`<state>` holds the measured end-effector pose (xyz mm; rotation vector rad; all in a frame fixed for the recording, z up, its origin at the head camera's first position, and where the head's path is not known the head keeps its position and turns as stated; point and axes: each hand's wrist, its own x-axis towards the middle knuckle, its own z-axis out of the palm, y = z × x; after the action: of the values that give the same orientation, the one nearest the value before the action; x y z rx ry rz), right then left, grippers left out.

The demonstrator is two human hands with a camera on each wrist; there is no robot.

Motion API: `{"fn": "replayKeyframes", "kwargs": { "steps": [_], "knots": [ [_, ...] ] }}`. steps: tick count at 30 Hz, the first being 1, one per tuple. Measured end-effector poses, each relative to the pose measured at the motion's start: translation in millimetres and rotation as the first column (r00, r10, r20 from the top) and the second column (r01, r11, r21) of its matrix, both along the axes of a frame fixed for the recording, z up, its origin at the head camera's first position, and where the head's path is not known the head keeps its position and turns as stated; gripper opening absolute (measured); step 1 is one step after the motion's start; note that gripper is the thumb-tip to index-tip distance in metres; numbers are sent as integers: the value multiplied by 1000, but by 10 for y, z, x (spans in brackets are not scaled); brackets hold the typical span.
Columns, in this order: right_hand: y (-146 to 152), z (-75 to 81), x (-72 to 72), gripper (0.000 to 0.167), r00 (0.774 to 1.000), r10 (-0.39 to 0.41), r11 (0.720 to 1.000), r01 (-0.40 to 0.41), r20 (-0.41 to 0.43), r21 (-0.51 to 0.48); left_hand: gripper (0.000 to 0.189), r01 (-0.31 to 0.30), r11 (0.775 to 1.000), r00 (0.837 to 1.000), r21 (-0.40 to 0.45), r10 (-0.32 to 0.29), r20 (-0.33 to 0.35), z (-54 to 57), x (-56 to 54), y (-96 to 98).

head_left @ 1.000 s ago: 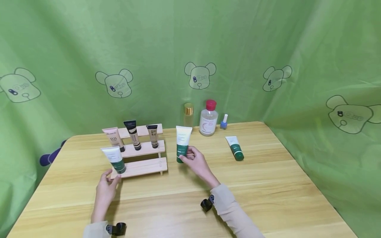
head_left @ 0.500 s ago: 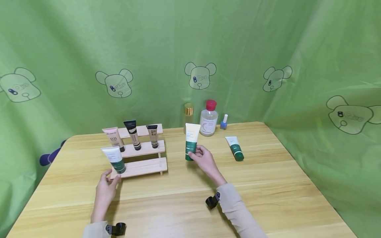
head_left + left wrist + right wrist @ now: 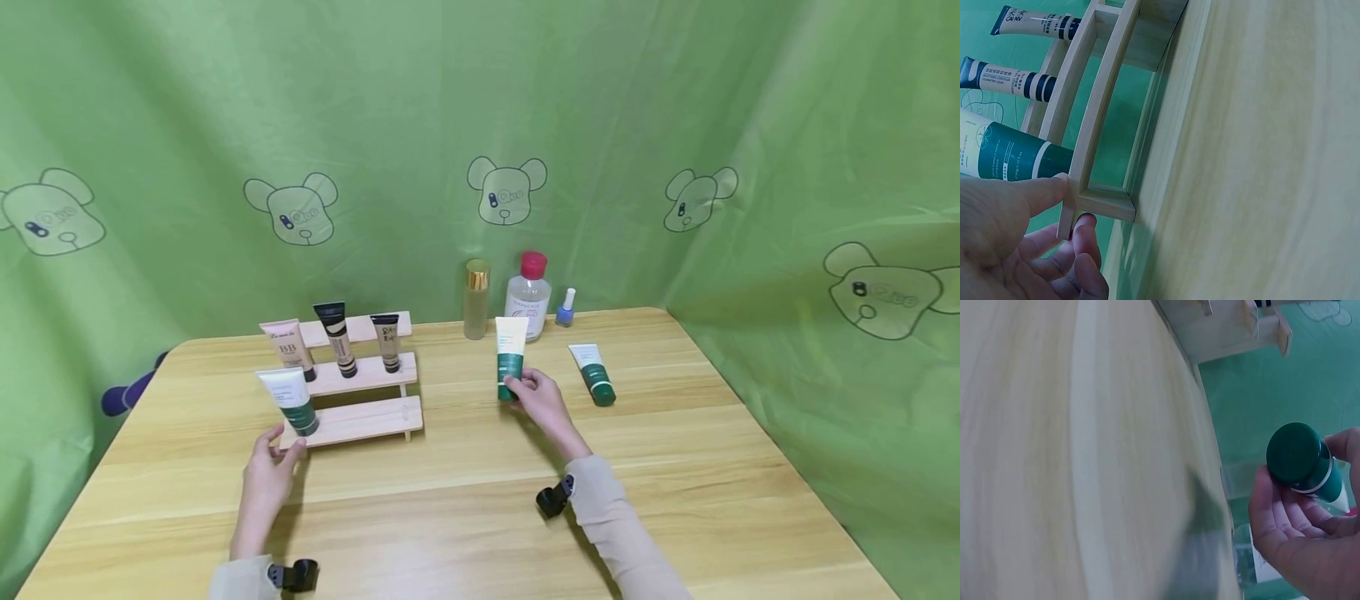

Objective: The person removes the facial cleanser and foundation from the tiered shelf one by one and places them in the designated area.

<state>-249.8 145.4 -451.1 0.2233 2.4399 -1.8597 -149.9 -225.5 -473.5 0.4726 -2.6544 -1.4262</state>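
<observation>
At the left, my left hand (image 3: 266,487) pinches the front corner of a wooden tiered rack (image 3: 367,422), thumb above its lowest step and fingers under it. Just above the thumb a white and green squeeze tube (image 3: 288,400) stands cap down on that step, leaning left. My right hand (image 3: 546,408) grips another white and green squeeze tube (image 3: 512,354) by its green lower end. That tube is upright, and its round green cap (image 3: 1294,453) faces the right wrist camera, off the tabletop.
A pink BB tube (image 3: 288,346) and two dark-ended tubes, one large (image 3: 337,337) and one small (image 3: 387,342), stand on the middle step. Behind are a gold-collared bottle (image 3: 476,304), a red-capped bottle (image 3: 528,292) and blue nail polish (image 3: 566,310). A smaller green-white tube (image 3: 594,375) lies at right.
My right hand has carried the held tube to the right, away from the rack and in front of the red-capped bottle. The left hand has stayed at the rack's corner.
</observation>
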Motion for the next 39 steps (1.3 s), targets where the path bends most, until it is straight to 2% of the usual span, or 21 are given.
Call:
{"fn": "replayKeyframes", "kwargs": {
  "steps": [6, 14, 22, 30, 39],
  "knots": [
    [162, -26, -48, 46, 997, -37, 998, 33, 67, 52, 60, 4, 1000, 1000, 18, -4, 5, 3, -12, 6],
    [349, -101, -66, 46, 992, -45, 992, 31, 121, 121, 59, 3, 1000, 1000, 18, -3, 2, -3, -19, 3],
    [433, -131, -9, 48, 985, -33, 988, 6, 170, 156, 59, 7, 1000, 1000, 10, -7, -1, 0, -16, 1],
    [499, -122, -84, 55, 975, -59, 985, 22, 214, 169, 59, 6, 1000, 1000, 9, -6, -1, 3, -18, -7],
    [543, -87, -143, 53, 973, -13, 980, -34, 231, 198, 60, -2, 1000, 1000, 8, 2, 10, -8, -9, -4]
  ]
}}
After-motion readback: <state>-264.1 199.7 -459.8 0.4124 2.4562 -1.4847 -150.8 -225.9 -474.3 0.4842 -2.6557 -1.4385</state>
